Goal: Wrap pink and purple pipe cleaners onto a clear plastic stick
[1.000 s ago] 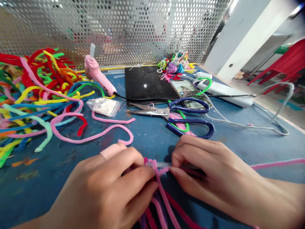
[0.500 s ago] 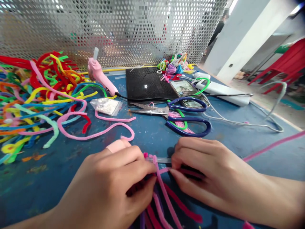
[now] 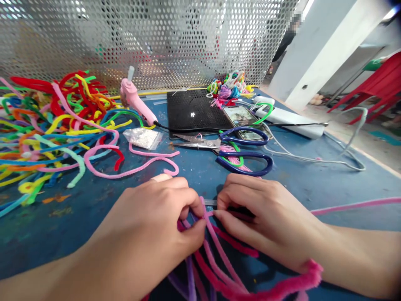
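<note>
Between my hands a clear, narrow stick (image 3: pixel 210 202) lies crosswise, with pink pipe cleaners looped over it. My left hand (image 3: pixel 156 225) pinches a light pink pipe cleaner (image 3: pixel 216 246) where it hangs from the stick. My right hand (image 3: pixel 266 217) is closed round the stick's right part and the end of a pink pipe cleaner; its inner fingers are hidden. Toward me hang several strands, among them a purple pipe cleaner (image 3: pixel 190 276) and a hot pink pipe cleaner (image 3: pixel 275 286) that bends up at the right. A long pink strand (image 3: pixel 354 205) runs off to the right.
Blue-handled scissors (image 3: pixel 206 143) lie ahead, beside a phone (image 3: pixel 242 119) and a black mat (image 3: pixel 196 110). A pink glue gun (image 3: pixel 138 102) stands behind a small bag of beads (image 3: pixel 143 138). Tangled coloured pipe cleaners (image 3: pixel 62 125) cover the left. A white power strip (image 3: pixel 291 121) with cable lies right.
My right hand has shifted slightly left, closer to my left hand. The hot pink pipe cleaner's end now shows curving up at the lower right. The view has shifted a little.
</note>
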`<state>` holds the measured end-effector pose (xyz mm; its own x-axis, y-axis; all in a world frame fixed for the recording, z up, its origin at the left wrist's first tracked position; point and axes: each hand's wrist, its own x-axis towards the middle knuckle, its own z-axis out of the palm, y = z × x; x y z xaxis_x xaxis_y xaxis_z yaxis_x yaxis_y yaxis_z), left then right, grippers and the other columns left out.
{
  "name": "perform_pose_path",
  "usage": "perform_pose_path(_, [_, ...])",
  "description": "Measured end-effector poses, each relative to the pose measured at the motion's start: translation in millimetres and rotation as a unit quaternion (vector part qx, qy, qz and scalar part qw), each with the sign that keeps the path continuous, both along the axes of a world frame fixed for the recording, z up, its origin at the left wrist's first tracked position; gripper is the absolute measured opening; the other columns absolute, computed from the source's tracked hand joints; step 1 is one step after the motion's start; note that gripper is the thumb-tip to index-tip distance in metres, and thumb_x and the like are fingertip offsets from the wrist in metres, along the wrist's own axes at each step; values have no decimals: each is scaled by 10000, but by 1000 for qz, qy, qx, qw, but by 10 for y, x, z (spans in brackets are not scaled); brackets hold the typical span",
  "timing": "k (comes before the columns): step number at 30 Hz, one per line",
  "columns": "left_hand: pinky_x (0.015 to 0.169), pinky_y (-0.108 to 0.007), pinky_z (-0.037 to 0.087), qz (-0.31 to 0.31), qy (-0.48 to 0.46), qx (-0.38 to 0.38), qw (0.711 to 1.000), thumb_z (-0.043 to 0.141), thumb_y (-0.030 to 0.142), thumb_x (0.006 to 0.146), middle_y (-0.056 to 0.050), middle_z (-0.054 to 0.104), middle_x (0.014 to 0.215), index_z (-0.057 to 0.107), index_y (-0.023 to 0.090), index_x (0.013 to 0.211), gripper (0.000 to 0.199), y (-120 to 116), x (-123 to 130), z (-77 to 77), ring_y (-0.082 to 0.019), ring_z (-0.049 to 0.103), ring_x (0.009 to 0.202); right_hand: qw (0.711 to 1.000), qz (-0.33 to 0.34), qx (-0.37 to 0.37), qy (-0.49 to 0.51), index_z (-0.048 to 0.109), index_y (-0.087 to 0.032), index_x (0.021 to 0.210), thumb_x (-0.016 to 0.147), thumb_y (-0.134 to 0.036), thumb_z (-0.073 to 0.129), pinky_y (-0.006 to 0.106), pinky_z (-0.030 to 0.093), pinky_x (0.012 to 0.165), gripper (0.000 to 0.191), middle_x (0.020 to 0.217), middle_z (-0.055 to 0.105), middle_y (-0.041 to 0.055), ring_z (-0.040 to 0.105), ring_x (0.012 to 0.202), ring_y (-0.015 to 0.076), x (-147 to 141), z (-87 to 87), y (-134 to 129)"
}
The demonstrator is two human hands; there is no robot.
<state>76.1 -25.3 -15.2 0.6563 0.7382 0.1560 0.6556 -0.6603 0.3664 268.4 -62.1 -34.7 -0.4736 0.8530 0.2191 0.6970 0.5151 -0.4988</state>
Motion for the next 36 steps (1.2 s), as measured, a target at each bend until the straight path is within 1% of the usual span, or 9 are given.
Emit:
perform_pose_path(5, [416, -240, 302, 11, 51, -11, 999, 590, 238, 703, 32, 583, 559, 626, 238, 586, 123, 17, 53, 62, -132, 494, 474, 1000, 6, 9, 4, 569, -161, 753, 850, -194, 486, 216, 360, 583, 131, 714, 534, 10, 482, 627, 100, -10, 0, 10])
perform_pose_path(13, [476, -247, 344, -11, 127, 5, 992, 580, 258, 736, 7, 628, 610, 661, 235, 657, 114, -29, 62, 162, -158, 553, 529, 999, -13, 13, -26, 549, -161, 752, 865, -219, 470, 225, 341, 568, 149, 705, 513, 0, 461, 621, 102, -45, 4, -26])
perform_pose_path(17, [482, -250, 327, -15, 144, 52, 988, 549, 238, 749, 0, 582, 589, 597, 199, 610, 152, -64, 60, 127, -145, 519, 519, 1000, -4, 22, -11, 542, -160, 764, 875, -242, 474, 236, 364, 603, 154, 731, 523, 13, 475, 667, 118, -57, 28, -32])
perform_pose_path(20, [516, -258, 355, -21, 141, 68, 987, 542, 250, 774, -6, 569, 651, 581, 186, 674, 125, -100, 42, 77, -158, 524, 572, 999, 21, 42, 27, 569, -163, 842, 870, -330, 521, 259, 393, 682, 176, 803, 555, 32, 502, 755, 141, -82, 50, -26])
perform_pose_path(22, [563, -270, 386, -45, 128, 83, 987, 547, 251, 791, -9, 560, 696, 568, 179, 713, 109, -122, 20, 40, -170, 535, 634, 998, 41, 27, 50, 582, -166, 853, 848, -346, 560, 262, 402, 708, 181, 815, 568, 30, 514, 770, 140, -103, 66, -18])
perform_pose_path(26, [654, -286, 414, -92, 104, 117, 983, 484, 185, 843, -9, 534, 710, 552, 173, 716, 144, -143, -37, -9, -169, 525, 696, 996, 47, -31, 75, 591, -159, 828, 773, -188, 609, 240, 415, 711, 65, 802, 583, 16, 529, 765, 126, -130, 102, -2])
perform_pose_path(30, [632, -261, 414, -115, 78, 81, 987, 438, 134, 857, -8, 542, 732, 560, 170, 739, 173, -122, -83, 17, -156, 518, 700, 998, 40, -33, 42, 610, -147, 869, 707, -62, 561, 240, 412, 682, 189, 806, 573, 26, 517, 749, 135, -128, 105, 17])
perform_pose_path(33, [605, -236, 413, -79, 41, 23, 996, 453, 180, 869, 6, 546, 730, 557, 178, 748, 159, -104, -114, 49, -140, 519, 686, 997, 66, -15, 27, 624, -147, 877, 796, -140, 541, 245, 401, 669, 116, 796, 561, 36, 510, 735, 137, -114, 77, 42])
perform_pose_path(36, [630, -223, 430, -69, 9, -10, 998, 479, 243, 874, 14, 566, 760, 571, 190, 787, 137, -101, -162, 42, -129, 528, 691, 996, 84, 5, 10, 615, -156, 883, 897, -226, 467, 242, 391, 673, 164, 804, 560, 42, 512, 746, 134, -103, 58, 61])
